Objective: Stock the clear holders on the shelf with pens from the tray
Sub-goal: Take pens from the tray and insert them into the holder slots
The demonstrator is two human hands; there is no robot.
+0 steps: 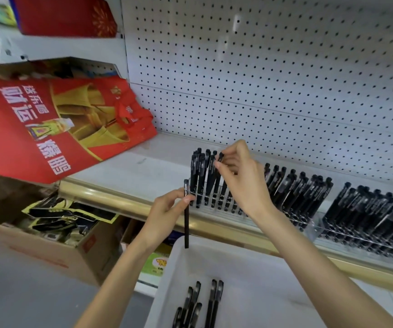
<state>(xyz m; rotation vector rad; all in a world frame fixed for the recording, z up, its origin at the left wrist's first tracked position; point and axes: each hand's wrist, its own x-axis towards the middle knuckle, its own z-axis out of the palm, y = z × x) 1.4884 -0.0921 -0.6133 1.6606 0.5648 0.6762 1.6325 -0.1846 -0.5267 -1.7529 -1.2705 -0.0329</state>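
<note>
My left hand (167, 210) grips one black pen (186, 223) upright, just left of the clear holder (216, 208) at the shelf's front edge. My right hand (242, 178) pinches the cap end of another black pen (219, 169) standing among the pens in that holder. Several black pens fill it. Two more clear holders (309, 223) to the right are packed with black pens (375, 209). Below, the white tray (249, 275) holds several loose black pens (200, 304).
A red and gold printed bag (56, 129) lies on the shelf to the left. A white pegboard (273, 74) backs the shelf. An open cardboard box (48, 242) with dark items stands low on the left. The shelf has a gold front rail (110, 197).
</note>
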